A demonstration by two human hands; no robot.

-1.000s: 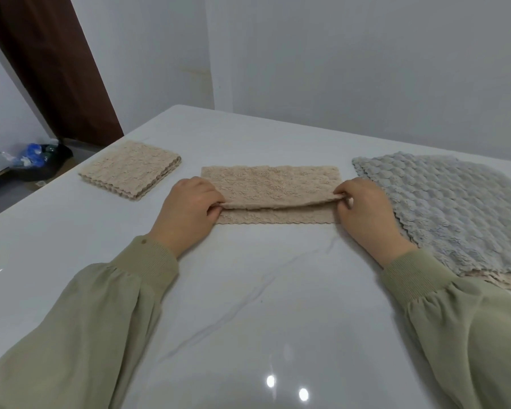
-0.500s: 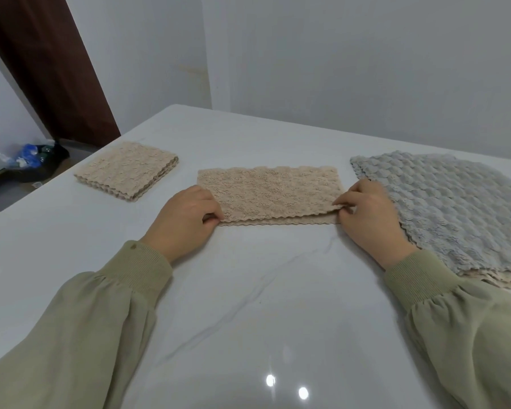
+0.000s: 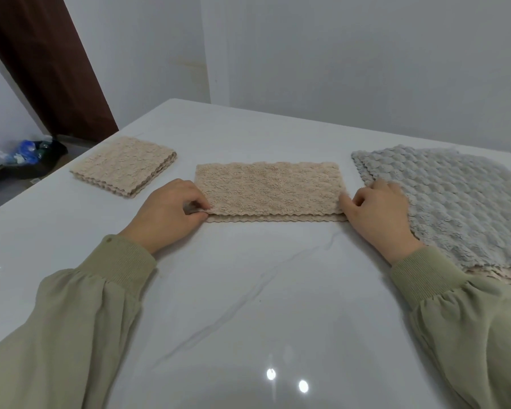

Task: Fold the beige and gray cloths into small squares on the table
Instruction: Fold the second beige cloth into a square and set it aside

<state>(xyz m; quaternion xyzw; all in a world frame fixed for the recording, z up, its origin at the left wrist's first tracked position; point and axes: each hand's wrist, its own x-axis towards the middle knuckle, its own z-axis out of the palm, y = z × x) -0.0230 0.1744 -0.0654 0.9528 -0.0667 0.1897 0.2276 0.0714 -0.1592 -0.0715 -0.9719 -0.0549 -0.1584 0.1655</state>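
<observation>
- Left hand is pinching the near-left corner of the half-folded beige cloth on the table.
- Right hand, blurred, is touching the right corner; its grip cannot be told.

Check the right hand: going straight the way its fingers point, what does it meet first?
The beige cloth. The right hand points left and slightly away, fingertips at the cloth's right end; blur hides whether they touch. The gray cloth lies to its right, not ahead.
</observation>
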